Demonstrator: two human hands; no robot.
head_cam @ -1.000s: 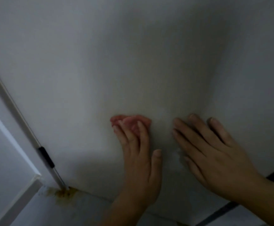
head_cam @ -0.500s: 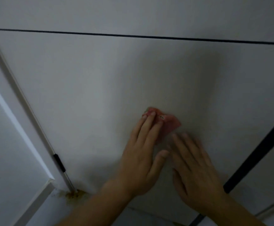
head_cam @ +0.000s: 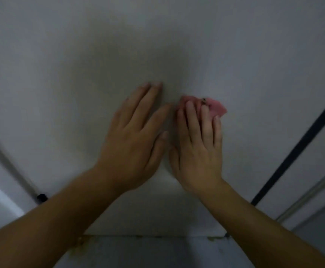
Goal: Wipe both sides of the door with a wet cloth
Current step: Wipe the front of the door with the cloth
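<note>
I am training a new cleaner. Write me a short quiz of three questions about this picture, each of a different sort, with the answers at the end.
1. Multiple choice: what colour is the cloth? A green, B pink, C blue.
2. True or false: the left hand lies flat on the door with nothing under it.
3. Fill in the word: the cloth is pressed against the door under the straight fingers of the ___ hand.

Key
1. B
2. True
3. right: it is the right hand that presses the cloth.
</note>
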